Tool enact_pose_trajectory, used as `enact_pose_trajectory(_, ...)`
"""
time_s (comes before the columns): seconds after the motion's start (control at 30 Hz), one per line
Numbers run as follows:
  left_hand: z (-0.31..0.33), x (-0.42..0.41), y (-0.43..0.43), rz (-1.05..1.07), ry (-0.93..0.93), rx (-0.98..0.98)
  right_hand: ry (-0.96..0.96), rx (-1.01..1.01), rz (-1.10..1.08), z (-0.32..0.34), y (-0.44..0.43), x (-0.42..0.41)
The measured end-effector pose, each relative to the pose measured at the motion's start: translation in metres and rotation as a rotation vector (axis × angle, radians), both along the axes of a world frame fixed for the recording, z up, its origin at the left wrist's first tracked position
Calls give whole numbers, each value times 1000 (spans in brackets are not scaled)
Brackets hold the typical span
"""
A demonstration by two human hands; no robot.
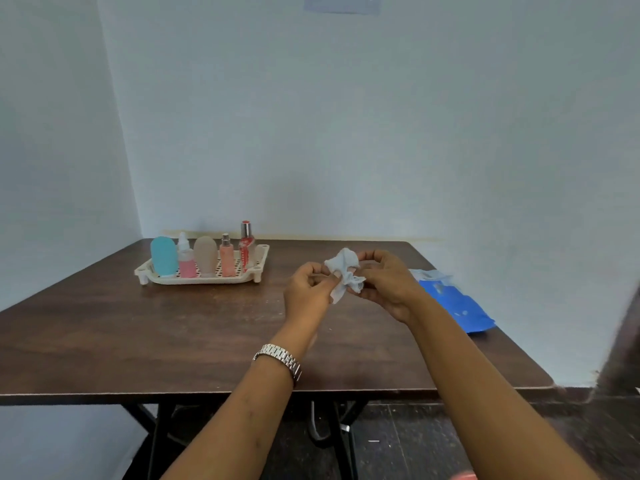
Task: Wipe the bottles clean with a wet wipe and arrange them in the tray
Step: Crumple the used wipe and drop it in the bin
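Both hands are up over the middle of the counter (138, 334), close together, w/ the wet wipe (344, 271) bunched btwn them; left hand (308, 289) pinches its near-left edge w/ thumb & fingertips; right hand (388, 285) has fingers curled round the other side; so both grip the wipe, neither holds a bottle; the wipe looks crumpled & clear of the counter; wristwatch (278, 358) on the left arm.

Outward from there: the tray (207, 281) sits well apart, left of the hands & further back, near the far-left corner; its long side runs left-right, roughly along the far edge; five bottles stand upright in it in one row: teal bottle (164, 255) at the left end, then pink spray bottle (186, 259), beige bottle (205, 254), peach spray bottle (227, 259), & the tall red-patterned bottle (246, 247) at the right end, i.e. nearest the hands; long axes all vertical. I see no bottle on the counter outside the tray.

So any reach for a bottle goes forward-left, & the left hand is the nearer one; I'd guess it takes a bottle from the side while the right hand has the wipe; whether these are wiped already I can't tell. Blue pack (457, 306) lies on the counter's right side, just past the right forearm.
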State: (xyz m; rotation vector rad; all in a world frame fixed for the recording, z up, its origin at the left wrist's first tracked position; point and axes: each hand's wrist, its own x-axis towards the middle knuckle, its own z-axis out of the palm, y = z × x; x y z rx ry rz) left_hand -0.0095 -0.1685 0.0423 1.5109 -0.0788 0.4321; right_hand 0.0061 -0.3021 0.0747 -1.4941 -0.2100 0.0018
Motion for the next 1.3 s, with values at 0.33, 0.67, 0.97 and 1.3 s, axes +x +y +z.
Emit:
enact_pose_trajectory(0.33, -19, -40, -162, -266, 139, 29, -54, 168, -339, -33, -157, -61)
enact_pose_trajectory(0.67, -104, -81, -299, -559, -517, 995, 288, 393, -873, -184, -314, -97)
enact_pose_trajectory(0.97, -246, -40, -305, -670, 444, 1016, 802, 379, -902, -356, -317, -95)
enact_pose_trajectory(1.3, -311, -18, -303, -677, 583, 1067, 1041, 279, -851, -431, -301, -84)
